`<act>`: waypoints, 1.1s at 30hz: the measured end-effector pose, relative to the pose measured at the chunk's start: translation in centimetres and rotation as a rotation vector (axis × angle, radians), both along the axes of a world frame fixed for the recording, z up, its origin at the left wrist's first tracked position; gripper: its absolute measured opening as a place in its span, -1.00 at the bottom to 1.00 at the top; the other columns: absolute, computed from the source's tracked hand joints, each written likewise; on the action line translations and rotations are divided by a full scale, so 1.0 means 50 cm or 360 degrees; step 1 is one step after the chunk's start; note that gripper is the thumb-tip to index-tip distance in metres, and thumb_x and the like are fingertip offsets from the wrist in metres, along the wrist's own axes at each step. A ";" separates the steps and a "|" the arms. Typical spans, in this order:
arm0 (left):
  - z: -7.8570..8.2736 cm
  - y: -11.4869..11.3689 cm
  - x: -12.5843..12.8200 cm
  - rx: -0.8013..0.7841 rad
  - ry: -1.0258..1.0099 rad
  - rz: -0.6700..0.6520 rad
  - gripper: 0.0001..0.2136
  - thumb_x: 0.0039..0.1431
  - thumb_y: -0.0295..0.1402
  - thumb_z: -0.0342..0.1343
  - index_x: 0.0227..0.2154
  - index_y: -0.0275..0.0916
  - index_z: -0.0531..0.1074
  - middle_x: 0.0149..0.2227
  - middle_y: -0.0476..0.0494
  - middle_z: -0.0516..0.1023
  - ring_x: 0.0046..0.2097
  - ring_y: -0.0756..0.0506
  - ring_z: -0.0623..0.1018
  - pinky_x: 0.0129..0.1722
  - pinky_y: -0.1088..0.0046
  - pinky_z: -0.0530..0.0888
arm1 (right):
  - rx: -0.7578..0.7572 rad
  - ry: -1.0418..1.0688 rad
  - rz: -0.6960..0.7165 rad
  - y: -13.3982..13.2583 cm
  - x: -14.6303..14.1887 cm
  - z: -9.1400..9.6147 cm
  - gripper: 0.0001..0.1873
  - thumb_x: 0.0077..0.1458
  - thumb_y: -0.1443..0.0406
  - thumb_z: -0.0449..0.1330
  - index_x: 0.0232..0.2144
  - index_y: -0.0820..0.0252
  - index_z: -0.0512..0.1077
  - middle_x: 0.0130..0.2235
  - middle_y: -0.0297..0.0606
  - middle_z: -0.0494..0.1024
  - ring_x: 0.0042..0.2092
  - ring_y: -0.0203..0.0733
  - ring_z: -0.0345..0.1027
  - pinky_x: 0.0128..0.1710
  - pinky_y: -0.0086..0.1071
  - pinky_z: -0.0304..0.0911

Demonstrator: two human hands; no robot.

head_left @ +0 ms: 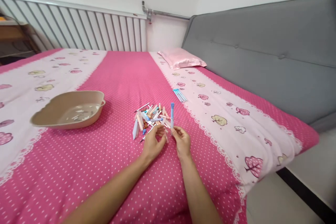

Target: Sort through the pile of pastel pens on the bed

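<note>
Upright in my right hand [181, 142] is a blue pen [172, 116], pinched near its lower end between thumb and fingers. Beside it, my left hand [154, 142] rests at the near edge of a loose pile of pen parts [149, 117]. Its fingers are bent, with a gap between them and the thumb, and I see nothing held in it. Pastel barrels, caps and thin white refills make up the pile, in blue, pink, white and orange. Several light-blue pens [180, 95] lie side by side beyond my right hand.
A beige plastic basin [86, 120] with small white pieces in its bottom stands on the left of the bed. A pink pillow [182, 58] lies at the back, by the grey padded headboard [252, 38]. A white radiator [105, 29] runs along the far wall.
</note>
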State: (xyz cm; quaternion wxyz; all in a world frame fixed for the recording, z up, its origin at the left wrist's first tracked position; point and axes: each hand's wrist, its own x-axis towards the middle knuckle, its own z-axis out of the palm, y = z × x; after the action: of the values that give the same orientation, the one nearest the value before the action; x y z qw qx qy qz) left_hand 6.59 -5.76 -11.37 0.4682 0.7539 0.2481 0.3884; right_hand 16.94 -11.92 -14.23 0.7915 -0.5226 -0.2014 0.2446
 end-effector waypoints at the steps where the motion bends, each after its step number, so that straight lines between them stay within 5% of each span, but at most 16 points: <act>1: 0.002 0.003 -0.009 -0.0005 -0.0011 0.0039 -0.72 0.01 -0.46 0.05 -0.16 -0.30 0.35 -0.25 -0.18 0.52 -0.31 -0.03 0.51 -0.25 0.38 0.45 | -0.0015 -0.0015 0.0032 0.000 -0.002 -0.001 -0.72 -0.17 0.20 0.31 -0.37 0.24 0.47 -0.36 -0.26 0.57 -0.31 -0.23 0.43 -0.22 -0.35 0.31; 10: 0.032 0.042 -0.046 -0.0121 -0.0287 0.0438 -0.79 0.08 -0.37 0.06 -0.19 -0.24 0.37 -0.27 -0.11 0.49 -0.29 -0.01 0.48 -0.26 0.46 0.41 | -0.0093 -0.0108 0.0231 0.015 -0.016 0.030 -0.76 -0.10 0.20 0.30 -0.35 0.20 0.49 -0.34 -0.27 0.59 -0.29 -0.23 0.45 -0.21 -0.35 0.32; 16: 0.041 0.091 -0.064 -0.0413 -0.0474 0.0617 -0.76 0.07 -0.25 0.07 -0.23 -0.26 0.37 -0.34 -0.08 0.49 -0.42 0.02 0.46 -0.42 0.51 0.40 | -0.0045 -0.0041 0.0375 0.089 -0.029 0.087 -0.73 -0.13 0.18 0.32 -0.36 0.19 0.45 -0.43 -0.36 0.53 -0.54 -0.39 0.29 -0.56 -0.51 0.22; 20: 0.050 0.109 -0.077 -0.0430 -0.0515 0.0796 -0.77 0.07 -0.24 0.07 -0.27 -0.27 0.41 -0.32 -0.08 0.50 -0.41 0.04 0.44 -0.40 0.53 0.39 | -0.0118 -0.0117 0.0434 0.107 -0.077 0.077 -0.74 -0.09 0.16 0.29 -0.37 0.19 0.42 -0.45 -0.38 0.48 -0.60 -0.43 0.21 -0.65 -0.53 0.14; 25: 0.036 0.091 -0.065 -0.0495 -0.0581 0.0746 -0.70 0.12 -0.19 -0.01 -0.23 -0.28 0.45 -0.29 -0.14 0.53 -0.36 -0.01 0.48 -0.41 0.52 0.38 | -0.0232 -0.0240 0.0516 0.074 -0.135 0.037 -0.78 -0.01 0.18 0.23 -0.35 0.20 0.41 -0.52 -0.40 0.41 -0.60 -0.41 0.19 -0.64 -0.52 0.13; 33: 0.011 0.059 -0.054 -0.0401 -0.0452 0.0583 -0.68 0.18 -0.16 -0.05 -0.20 -0.26 0.47 -0.30 -0.14 0.55 -0.29 -0.06 0.52 -0.28 0.45 0.42 | -0.0222 -0.0318 0.0647 0.064 -0.128 0.024 -0.79 -0.01 0.18 0.23 -0.35 0.18 0.39 -0.45 -0.34 0.48 -0.61 -0.40 0.24 -0.63 -0.49 0.16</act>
State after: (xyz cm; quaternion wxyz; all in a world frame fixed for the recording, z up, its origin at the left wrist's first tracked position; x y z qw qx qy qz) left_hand 3.88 -2.79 -10.81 0.5103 0.5701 0.3586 0.5348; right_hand 10.53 -8.70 -13.02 0.6642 -0.5463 -0.3624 0.3593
